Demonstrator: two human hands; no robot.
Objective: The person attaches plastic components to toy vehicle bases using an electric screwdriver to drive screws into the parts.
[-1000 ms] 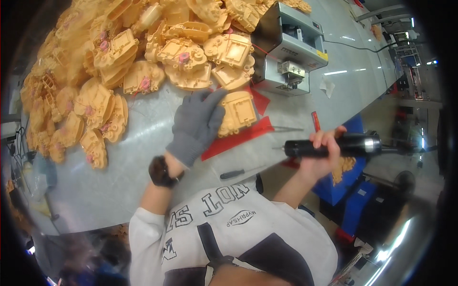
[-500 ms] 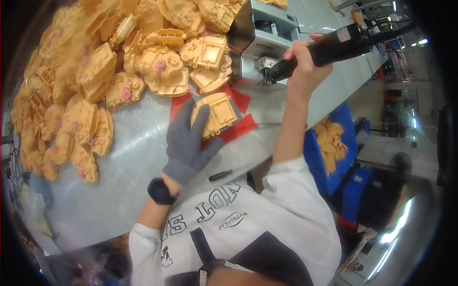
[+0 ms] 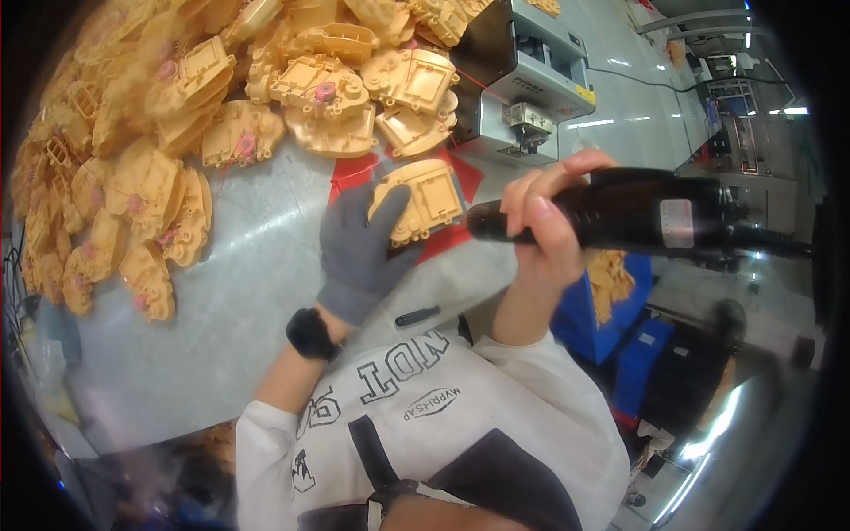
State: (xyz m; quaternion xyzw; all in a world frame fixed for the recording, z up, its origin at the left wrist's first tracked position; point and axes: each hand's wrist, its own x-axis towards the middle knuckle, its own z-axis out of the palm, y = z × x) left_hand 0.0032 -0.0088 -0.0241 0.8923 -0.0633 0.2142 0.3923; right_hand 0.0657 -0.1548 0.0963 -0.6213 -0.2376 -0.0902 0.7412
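My left hand [image 3: 361,252], in a grey glove, grips the left side of a yellow plastic housing [image 3: 434,196], its fingers over the edge and its thumb at the near side. The housing lies on a dark pad with red patches [image 3: 452,237] around it on the table. In my bare right hand [image 3: 551,217] is a black electric screwdriver [image 3: 642,211], held nearly level with its cable running off to the right. Its front end points left, close to the housing's right edge; whether they touch I cannot tell.
A large heap of similar yellow housings [image 3: 155,190] fills the left and far side of the metal table [image 3: 221,327]. A boxy screw feeder [image 3: 522,84] stands beyond the pad. Near the table's front edge lies a small dark tool [image 3: 418,316]. At the right, a blue bin [image 3: 574,319] holds yellow parts.
My right hand has brought the electric screwdriver from the screw feeder nearer to me and beside the housing, turning it level. My left hand stays at the housing.
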